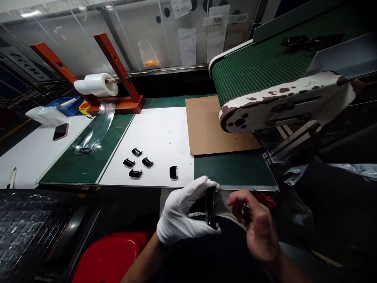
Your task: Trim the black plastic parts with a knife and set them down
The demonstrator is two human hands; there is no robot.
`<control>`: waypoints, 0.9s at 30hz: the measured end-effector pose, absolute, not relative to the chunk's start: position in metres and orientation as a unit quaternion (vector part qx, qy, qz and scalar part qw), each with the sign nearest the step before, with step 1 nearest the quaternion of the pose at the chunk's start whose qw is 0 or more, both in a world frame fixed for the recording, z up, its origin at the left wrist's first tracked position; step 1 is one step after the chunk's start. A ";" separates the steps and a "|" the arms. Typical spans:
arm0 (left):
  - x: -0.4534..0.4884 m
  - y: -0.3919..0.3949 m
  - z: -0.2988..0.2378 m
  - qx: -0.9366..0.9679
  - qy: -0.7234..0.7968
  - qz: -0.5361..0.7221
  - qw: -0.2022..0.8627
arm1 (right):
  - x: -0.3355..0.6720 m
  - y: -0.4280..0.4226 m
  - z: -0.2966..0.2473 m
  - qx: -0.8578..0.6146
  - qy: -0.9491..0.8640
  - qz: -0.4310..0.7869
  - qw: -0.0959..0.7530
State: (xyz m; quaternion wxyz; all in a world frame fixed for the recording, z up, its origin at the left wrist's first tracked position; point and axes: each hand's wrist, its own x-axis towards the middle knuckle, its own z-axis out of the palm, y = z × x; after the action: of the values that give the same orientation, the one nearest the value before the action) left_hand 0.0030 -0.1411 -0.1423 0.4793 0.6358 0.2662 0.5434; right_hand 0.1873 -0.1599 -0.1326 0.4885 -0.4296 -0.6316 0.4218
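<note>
My left hand [184,212], in a white glove, grips a small black plastic part [210,207] upright between thumb and fingers, just below the table's front edge. My bare right hand [259,228] hovers close on its right, fingers curled round a small metal-tipped tool [244,208] that I cannot make out fully. Several matching black parts [138,162] lie on the white sheet [160,133] ahead of my hands, with one more [173,172] set apart nearer me.
A green conveyor belt [259,67] with a worn white end plate juts in from the right over a brown cardboard sheet [206,125]. A film roll [97,84] on an orange stand sits back left; a phone [60,131] lies far left. A red stool [114,255] is below.
</note>
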 end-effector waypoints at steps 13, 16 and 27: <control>-0.003 -0.142 -0.118 0.755 0.380 0.449 0.290 | 0.198 -0.153 -0.127 -0.462 -0.675 0.396 0.418; -0.005 -0.143 -0.107 0.794 0.423 0.393 0.191 | 0.197 -0.155 -0.121 -0.463 -0.699 0.369 0.402; -0.006 -0.145 -0.092 0.864 0.409 0.276 0.100 | 0.198 -0.164 -0.116 -0.454 -0.728 0.261 0.442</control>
State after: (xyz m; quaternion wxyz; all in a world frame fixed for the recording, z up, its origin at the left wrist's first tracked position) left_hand -0.0060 -0.1452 -0.0924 0.1000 0.8640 0.4086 0.2765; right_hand 0.1983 -0.1636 -0.1162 0.4425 -0.4544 -0.7278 0.2608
